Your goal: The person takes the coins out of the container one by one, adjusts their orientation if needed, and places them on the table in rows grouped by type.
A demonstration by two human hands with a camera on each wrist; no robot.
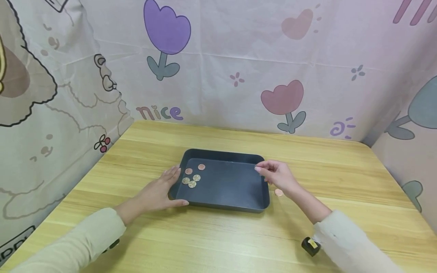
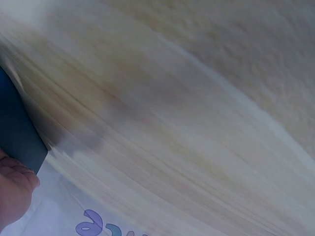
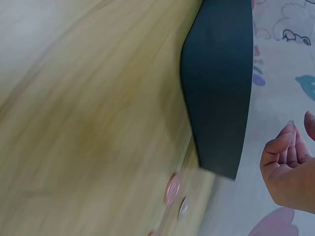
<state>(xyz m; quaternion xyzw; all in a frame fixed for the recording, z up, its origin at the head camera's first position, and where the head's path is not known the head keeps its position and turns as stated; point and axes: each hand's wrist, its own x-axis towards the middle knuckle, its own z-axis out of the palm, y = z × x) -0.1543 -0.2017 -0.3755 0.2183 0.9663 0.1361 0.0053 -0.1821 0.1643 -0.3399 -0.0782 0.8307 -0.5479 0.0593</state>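
Note:
A dark rectangular tray (image 1: 223,207) lies on the table. My left hand (image 1: 157,191) rests at its left front corner, fingers extended along the left wall and thumb along the front. Inside the tray's left part lie several copper and yellowish coins (image 1: 192,184). Over the right rim is my right hand (image 1: 277,174), thumb and forefinger tips close together in the head view; I cannot tell whether a coin is between them. In the right wrist view that hand (image 3: 288,169) has curled fingers. Beside the tray's right wall lies a copper coin (image 1: 279,192).
In the right wrist view a silvery coin (image 3: 183,207) lies near a copper coin (image 3: 172,189) on the wooden table (image 1: 218,239). A printed cloth (image 1: 218,94) hangs behind the table and at its sides. A small black device (image 1: 311,246) sits at the right cuff.

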